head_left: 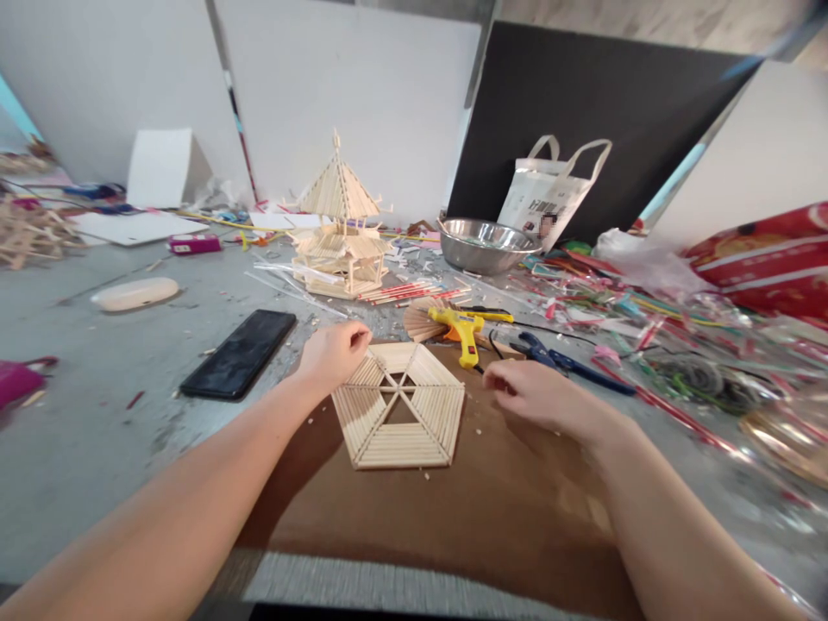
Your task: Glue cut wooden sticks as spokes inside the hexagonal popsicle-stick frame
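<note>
Near middle, flat on brown board (517, 535): hexagonal stick panel (399, 390), with gaps around spoked centre. At panel's far left corner, left hand (333, 354), fingers curled narrow; impossible to say whether gripping panel. Just right of panel, right hand (534, 390), loosely curled, contents hidden, hold unclear. Just beyond, yellow glue gun (461, 332). Far, slightly left, stick pagoda (340, 203). Left, black phone (239, 354).

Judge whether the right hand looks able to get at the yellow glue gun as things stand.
Likely yes: the right hand is close to the yellow glue gun, whose handle is on the near side; only a thin black cord seems to lie between.
</note>
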Demonstrator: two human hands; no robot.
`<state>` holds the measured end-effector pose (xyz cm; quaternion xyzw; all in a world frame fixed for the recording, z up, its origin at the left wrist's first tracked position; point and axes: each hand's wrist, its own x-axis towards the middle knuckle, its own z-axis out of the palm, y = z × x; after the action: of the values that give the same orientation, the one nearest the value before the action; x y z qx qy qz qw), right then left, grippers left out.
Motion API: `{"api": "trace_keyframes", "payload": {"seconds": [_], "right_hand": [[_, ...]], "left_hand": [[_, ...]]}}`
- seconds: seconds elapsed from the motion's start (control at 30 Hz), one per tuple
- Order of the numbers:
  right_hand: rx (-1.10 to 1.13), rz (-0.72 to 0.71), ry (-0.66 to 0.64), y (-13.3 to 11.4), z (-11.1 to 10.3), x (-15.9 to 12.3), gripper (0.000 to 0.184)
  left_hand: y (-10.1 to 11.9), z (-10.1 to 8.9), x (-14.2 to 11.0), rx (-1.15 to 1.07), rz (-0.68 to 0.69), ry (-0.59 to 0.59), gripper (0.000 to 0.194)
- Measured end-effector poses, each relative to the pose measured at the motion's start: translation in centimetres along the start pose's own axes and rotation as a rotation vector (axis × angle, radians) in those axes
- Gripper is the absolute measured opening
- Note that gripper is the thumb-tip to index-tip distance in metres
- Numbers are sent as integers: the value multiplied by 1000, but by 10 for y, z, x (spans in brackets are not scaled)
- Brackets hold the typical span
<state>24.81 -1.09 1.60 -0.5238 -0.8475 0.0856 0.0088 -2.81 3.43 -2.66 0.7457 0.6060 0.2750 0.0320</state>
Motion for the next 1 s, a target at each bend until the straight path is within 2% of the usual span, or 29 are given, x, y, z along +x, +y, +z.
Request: {"api": "trace_keyframes", "payload": {"seconds": [0.07, 0.17, 0.27, 0.33, 0.43, 0.6, 0.8, 1.0], "right_hand": [[168, 27, 106, 5, -8, -5, 11], [538, 105, 373, 13, -18, -10, 8], [961, 153, 612, 14, -18, -9, 13], [1195, 164, 691, 11, -14, -3, 15], [1420, 178, 659, 2, -2, 10, 17], [1572, 207, 475, -16, 18, 23, 19], [1597, 188, 379, -26, 24, 25, 17], [1509, 194, 358, -29, 27, 25, 16]], "left_hand": [[0, 0, 1, 2, -12, -6, 22], [0, 2, 1, -3, 2, -3, 20], [0, 2, 1, -11, 51, 9, 18], [0, 3, 1, -19, 74, 9, 18], [2, 1, 1, -38, 119, -1, 21], [17, -9, -3, -187, 290, -100, 29], [36, -12, -14, -222, 484, -167, 27], [36, -8, -14, -159, 570, -201, 23]]}}
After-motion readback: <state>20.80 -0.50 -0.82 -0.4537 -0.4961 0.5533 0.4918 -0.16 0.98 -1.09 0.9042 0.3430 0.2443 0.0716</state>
